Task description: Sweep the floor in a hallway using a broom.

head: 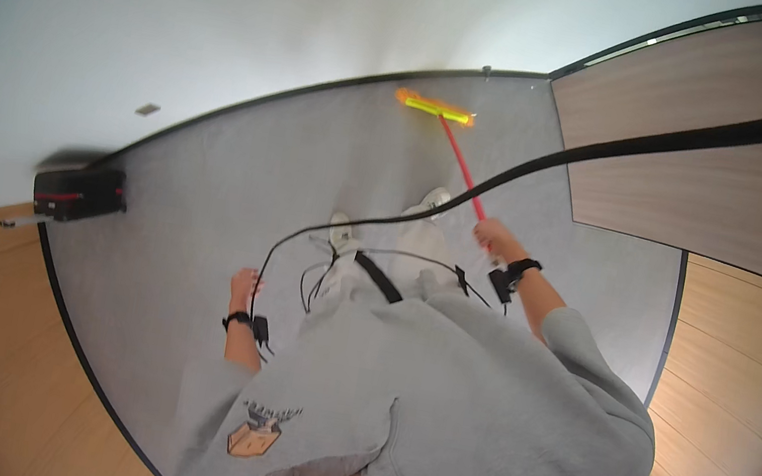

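Observation:
My right hand (499, 239) is closed around the upper part of a red broom handle (464, 167). The handle slants away from me to a yellow broom head (437, 110) with orange bristles, which rests on the grey floor a little out from the white wall. My left hand (244, 288) hangs at my side with loosely bent fingers and nothing visible in it. A thin black cable runs past it. Each wrist wears a black strap with a small black box.
A black suitcase (80, 194) stands against the wall at the left. Wood-grain panels (701, 133) rise at the right. A thick black cable (560, 158) crosses in front of the view. My white shoes (435, 202) stand on the grey floor (273, 159), which meets a dark skirting (347, 81).

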{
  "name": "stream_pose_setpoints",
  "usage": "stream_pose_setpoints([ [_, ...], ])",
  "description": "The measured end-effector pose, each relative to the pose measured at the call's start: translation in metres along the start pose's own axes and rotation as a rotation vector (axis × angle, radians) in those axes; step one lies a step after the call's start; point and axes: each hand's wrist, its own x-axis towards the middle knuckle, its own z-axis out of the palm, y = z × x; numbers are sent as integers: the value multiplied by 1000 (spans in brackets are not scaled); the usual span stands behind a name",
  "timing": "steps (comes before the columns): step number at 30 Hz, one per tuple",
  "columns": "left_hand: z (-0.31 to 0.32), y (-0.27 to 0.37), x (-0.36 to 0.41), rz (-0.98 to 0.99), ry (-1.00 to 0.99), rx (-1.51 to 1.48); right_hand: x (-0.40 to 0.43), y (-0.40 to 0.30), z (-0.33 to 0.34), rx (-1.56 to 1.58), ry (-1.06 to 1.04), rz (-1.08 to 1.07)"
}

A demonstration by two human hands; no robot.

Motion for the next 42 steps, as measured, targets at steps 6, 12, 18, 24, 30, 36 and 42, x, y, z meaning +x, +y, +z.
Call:
stream_pose_setpoints([
  [6, -23, 6, -7, -50, 13, -16, -2, -108, 49, 48, 321, 392],
  [12, -23, 3, 21, -86, 43, 106, 125, -102, 78, -303, 276, 307],
  [18, 60, -6, 23, -110, -139, 167, 128, 38, 33, -483, 373, 339],
  [24, 87, 7, -19, -307, -180, 384, -35, 112, -47, -827, 443, 224],
  [30, 143, 103, -72, 80, -209, 701, -255, 36, -115, -823, 358, 601],
  [36, 256, 248, -124, 459, -299, 523, -293, -55, -125, -852, 570, 501],
  [42, 233, 215, -21, 1004, -593, 1020, -140, -70, -93, -741, 475, 387],
])
